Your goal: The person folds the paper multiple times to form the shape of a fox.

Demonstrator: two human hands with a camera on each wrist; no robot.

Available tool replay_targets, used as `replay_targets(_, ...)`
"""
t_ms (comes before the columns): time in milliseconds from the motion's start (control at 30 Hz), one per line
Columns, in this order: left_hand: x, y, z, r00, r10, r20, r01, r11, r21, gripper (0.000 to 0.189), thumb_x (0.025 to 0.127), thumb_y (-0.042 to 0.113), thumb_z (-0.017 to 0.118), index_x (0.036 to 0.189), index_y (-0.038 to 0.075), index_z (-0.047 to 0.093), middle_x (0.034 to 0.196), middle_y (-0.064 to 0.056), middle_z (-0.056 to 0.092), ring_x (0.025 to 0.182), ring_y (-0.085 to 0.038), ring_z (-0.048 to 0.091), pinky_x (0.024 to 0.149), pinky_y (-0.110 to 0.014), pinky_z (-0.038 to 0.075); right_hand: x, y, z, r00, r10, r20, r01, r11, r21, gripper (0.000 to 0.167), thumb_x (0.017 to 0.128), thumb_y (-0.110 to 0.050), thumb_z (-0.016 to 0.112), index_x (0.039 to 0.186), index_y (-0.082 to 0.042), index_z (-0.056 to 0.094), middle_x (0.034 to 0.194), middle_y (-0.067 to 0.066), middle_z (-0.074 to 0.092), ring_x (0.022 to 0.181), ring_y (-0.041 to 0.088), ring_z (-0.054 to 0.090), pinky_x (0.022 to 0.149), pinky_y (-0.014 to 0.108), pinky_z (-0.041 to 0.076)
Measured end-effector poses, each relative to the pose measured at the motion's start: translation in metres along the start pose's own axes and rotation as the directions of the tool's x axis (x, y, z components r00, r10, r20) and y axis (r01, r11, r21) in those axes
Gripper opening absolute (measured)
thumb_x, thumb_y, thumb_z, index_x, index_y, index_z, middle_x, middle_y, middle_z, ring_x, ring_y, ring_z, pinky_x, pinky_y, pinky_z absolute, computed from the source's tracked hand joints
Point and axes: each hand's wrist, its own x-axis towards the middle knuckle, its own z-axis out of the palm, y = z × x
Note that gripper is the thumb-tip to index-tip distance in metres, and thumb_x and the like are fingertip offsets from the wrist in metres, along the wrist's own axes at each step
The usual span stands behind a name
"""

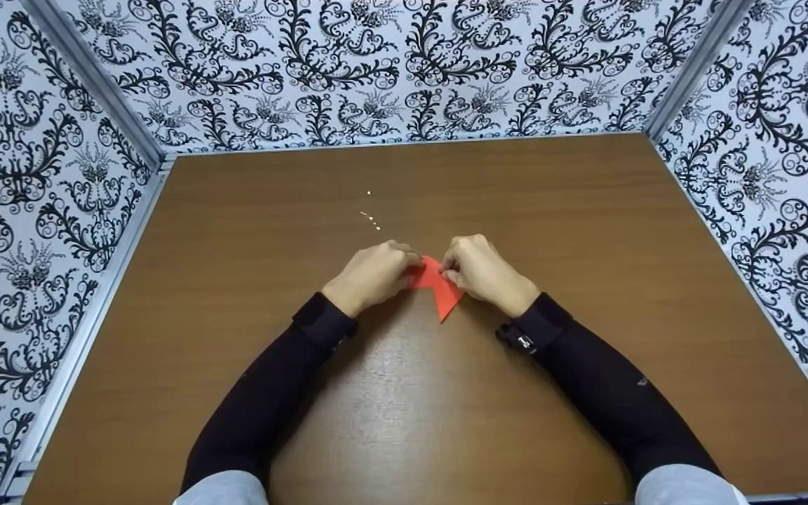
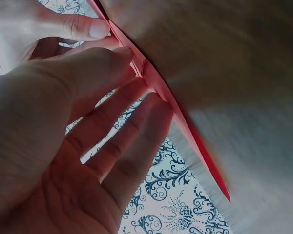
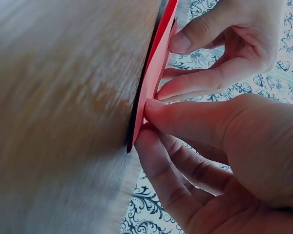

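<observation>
A folded piece of red paper lies on the brown tabletop between the two hands, with a pointed corner towards the person. My left hand holds its left part; in the left wrist view the thumb and fingertips meet at the paper's folded layers. On the other side my right hand pinches the paper between thumb and fingers, as the right wrist view shows at the red edge. Parts of the paper are hidden under both hands.
Small pale specks dot the wooden table beyond the left hand. Walls covered in black-and-white scrollwork enclose the back and both sides, with grey metal posts at the corners.
</observation>
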Motion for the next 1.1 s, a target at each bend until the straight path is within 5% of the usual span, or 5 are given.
replay_targets(233, -0.006, -0.012, -0.012, 0.99, -0.139, -0.031, 0.139, 0.99, -0.01, 0.015, 0.103, 0.016, 0.088, 0.118, 0.011, 0.087, 0.12, -0.01, 0.08, 0.115, -0.032, 0.081, 0.096, -0.052, 0.071, 0.0, -0.001, -0.001, 1.0, 0.005, -0.001, -0.005, 1.0, 0.008, 0.008, 0.099, 0.001, 0.087, 0.095, -0.004, 0.093, 0.097, 0.014, 0.084, 0.093, 0.03, 0.082, 0.082, 0.046, 0.07)
replay_targets(533, -0.013, -0.03, -0.021, 0.949, -0.315, 0.018, 0.315, 0.949, -0.025, 0.026, 0.098, 0.026, 0.096, 0.113, 0.008, 0.084, 0.122, -0.013, 0.08, 0.112, -0.035, 0.081, 0.096, -0.057, 0.07, -0.001, -0.001, 0.0, 1.0, 0.015, -0.007, -0.015, 1.0, 0.024, 0.006, 0.099, 0.001, 0.088, 0.097, -0.002, 0.093, 0.098, 0.015, 0.084, 0.092, 0.032, 0.083, 0.082, 0.046, 0.071)
replay_targets(700, -0.015, -0.038, -0.022, 0.935, -0.353, 0.025, 0.354, 0.935, -0.029, 0.032, 0.098, 0.029, 0.097, 0.117, 0.007, 0.083, 0.124, -0.015, 0.079, 0.117, -0.037, 0.08, 0.1, -0.06, 0.069, -0.001, -0.002, 0.0, 1.0, 0.022, -0.007, -0.022, 0.999, 0.026, 0.005, 0.099, 0.0, 0.088, 0.098, -0.002, 0.093, 0.098, 0.015, 0.084, 0.092, 0.031, 0.083, 0.082, 0.045, 0.071)
replay_targets(1100, -0.016, -0.044, -0.022, 0.931, -0.362, 0.05, 0.365, 0.929, -0.056, 0.029, 0.101, 0.03, 0.095, 0.117, 0.007, 0.084, 0.123, -0.015, 0.079, 0.116, -0.037, 0.08, 0.101, -0.056, 0.068, -0.002, -0.004, 0.0, 0.999, 0.041, -0.005, -0.041, 0.999, 0.002, 0.006, 0.1, 0.0, 0.088, 0.098, -0.002, 0.093, 0.101, 0.015, 0.084, 0.093, 0.032, 0.083, 0.082, 0.046, 0.071)
